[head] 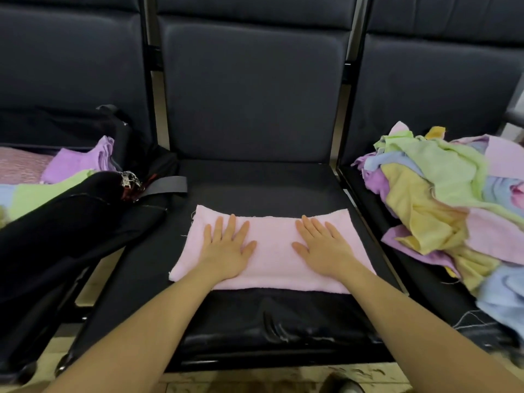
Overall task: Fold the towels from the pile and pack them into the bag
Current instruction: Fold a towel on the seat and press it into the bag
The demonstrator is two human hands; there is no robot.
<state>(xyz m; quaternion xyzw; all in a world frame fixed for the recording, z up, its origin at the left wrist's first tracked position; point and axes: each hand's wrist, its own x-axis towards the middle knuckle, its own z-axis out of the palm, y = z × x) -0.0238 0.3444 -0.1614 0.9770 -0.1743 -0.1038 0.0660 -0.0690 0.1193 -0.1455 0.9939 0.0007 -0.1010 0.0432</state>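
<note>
I see a soft pink terry towel (269, 248), folded to a rough rectangle with frayed threads at its left edge, lying on the middle seat (255, 321), whose black vinyl is creased near the front. My left hand (226, 251) and right hand (323, 248) both press flat on it, each grip released, fingers straight. At 3 o'clock sits the rumpled pile (448, 205) of pastel towels, cut off by the frame. At 9 o'clock the black bag (71, 222) holds folded towels, partly hidden.
</note>
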